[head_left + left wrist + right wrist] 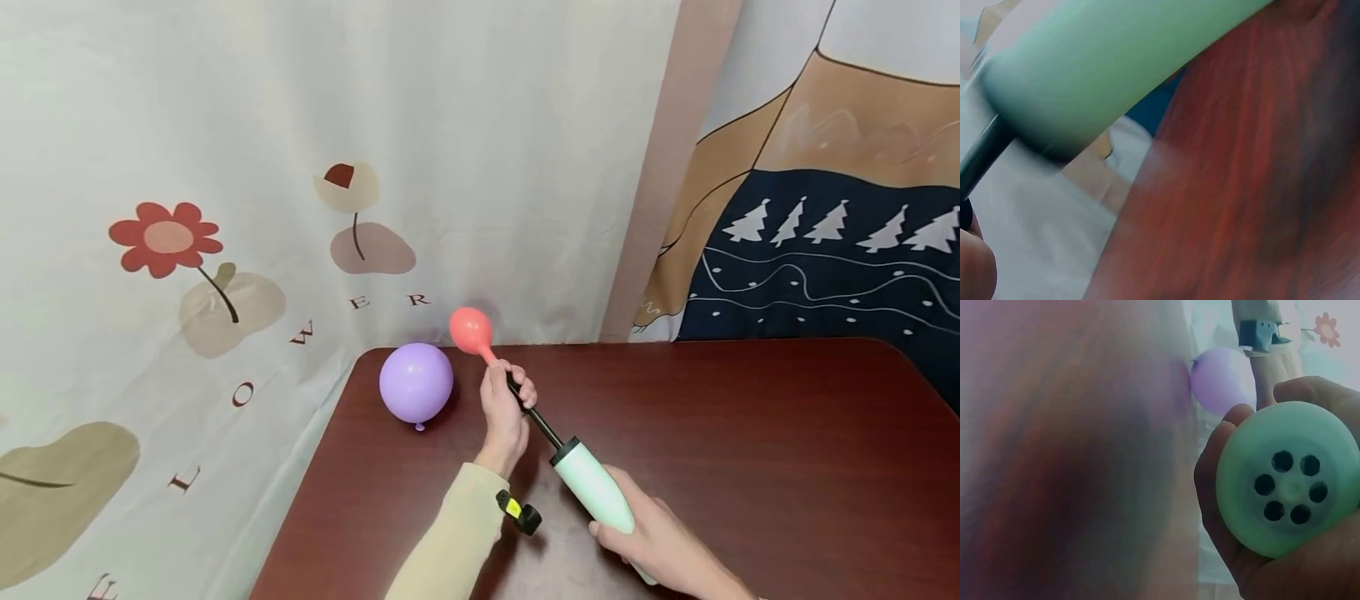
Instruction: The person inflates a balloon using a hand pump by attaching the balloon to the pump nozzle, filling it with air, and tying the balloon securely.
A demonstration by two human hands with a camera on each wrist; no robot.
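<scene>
Red balloon (471, 330): small round bulb on a drawn-out neck, projecting beyond the left grip near the far edge of the table (712, 417).
Left grip (507, 408): fingers curled, pinching the neck around the end of the black rod (547, 429); join covered by the fingers, so seating cannot be confirmed.
Right grip (654, 527): wrapped around the pale green pump body (594, 483); vent holes in its end face uncovered in the right wrist view.
Rod: a length exposed between left grip and pump body; pump probably part-way through a stroke.
Slip risk: neck could ride off the rod end if the pinch slackens or a push goes in crooked; likely result, a fast leak or the balloon shooting away.
Leak risk: a loose or uneven pinch could let air back past the neck.
Vent risk: a palm sliding over the holes might choke the air intake.
Burst risk: low at this bulb size, in my judgement; would rise with overfilling or a scrape on something sharp.
Purple balloon (416, 383): knotted, on the table near the red one, apart from it; light, so a swinging left forearm could knock it off the edge.
</scene>
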